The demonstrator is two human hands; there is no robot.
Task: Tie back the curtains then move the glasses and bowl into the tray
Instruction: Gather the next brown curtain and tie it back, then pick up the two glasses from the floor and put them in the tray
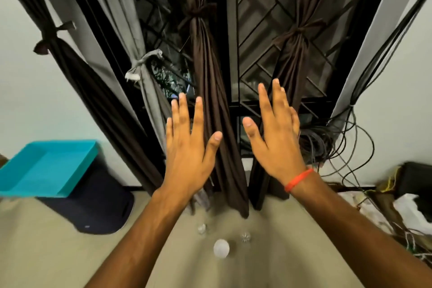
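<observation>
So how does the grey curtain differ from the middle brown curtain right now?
The grey curtain is pale and slants across the window, while the middle brown curtain is dark and hangs nearly straight. The grey one's tie sits lower down than the brown one's knot. The grey one is left of both hands, and the brown one drops between the left hand and right hand. Both are gathered and tied.

A lived-in home room: tied brown curtains (205, 58) over a grilled window (254, 18) at twelve o'clock, tangled cables (327, 142) at two o'clock.
</observation>
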